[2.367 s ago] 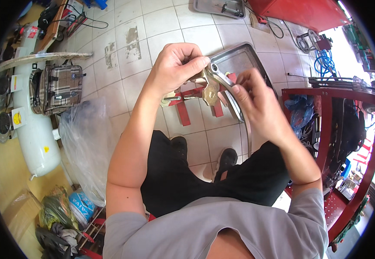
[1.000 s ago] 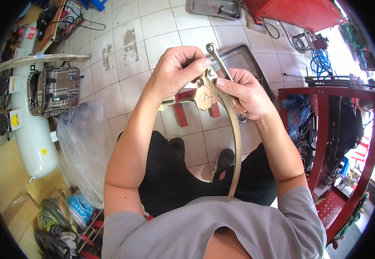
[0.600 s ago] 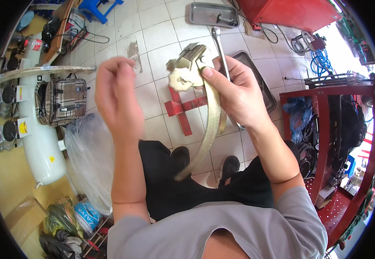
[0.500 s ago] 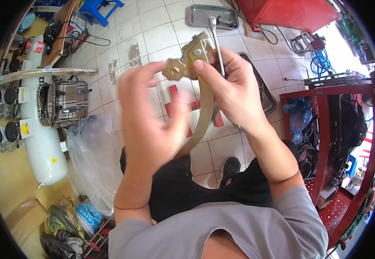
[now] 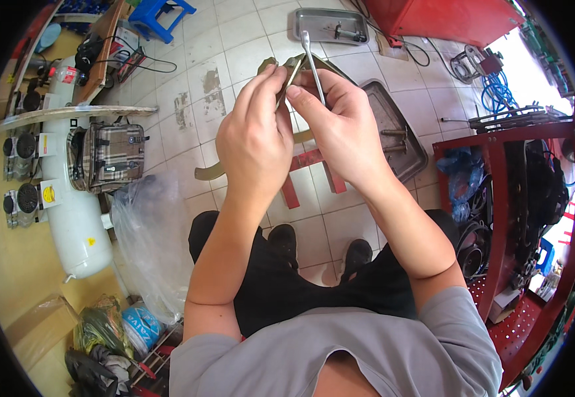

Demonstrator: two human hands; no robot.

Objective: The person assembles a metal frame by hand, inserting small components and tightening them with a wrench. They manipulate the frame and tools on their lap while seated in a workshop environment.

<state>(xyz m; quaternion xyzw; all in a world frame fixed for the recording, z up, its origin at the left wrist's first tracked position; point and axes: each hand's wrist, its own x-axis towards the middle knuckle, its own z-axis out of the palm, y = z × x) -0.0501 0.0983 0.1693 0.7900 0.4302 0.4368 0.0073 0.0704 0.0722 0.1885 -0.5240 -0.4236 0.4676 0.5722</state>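
Observation:
Both my hands are raised together in front of me around a brass-coloured metal bracket with a curved band [image 5: 210, 173]. My left hand [image 5: 255, 142] has its fingers wrapped round the bracket's left side, hiding most of it. With thumb and fingers closed, my right hand [image 5: 340, 129] grips the other side. A silver wrench [image 5: 311, 61] is also tucked in the right hand, its head pointing away from me. The band's loose end sticks out to the left beneath my left wrist. Below my hands, a red metal stand [image 5: 307, 159] is on the tiled floor.
A grey tray with metal rods [image 5: 420, 153] lies to the right, another tray [image 5: 300, 30] farther off. A red rack [image 5: 492, 231] stands at right. On the left are a white tank [image 5: 79, 231], a plaid bag [image 5: 112, 153], clear plastic sheeting [image 5: 148, 231] and a blue stool [image 5: 161, 20].
My left hand has moved from open and blurred beside the bracket to closed around it. The bracket has turned edge-on, and its band has swung from pointing toward me to pointing left.

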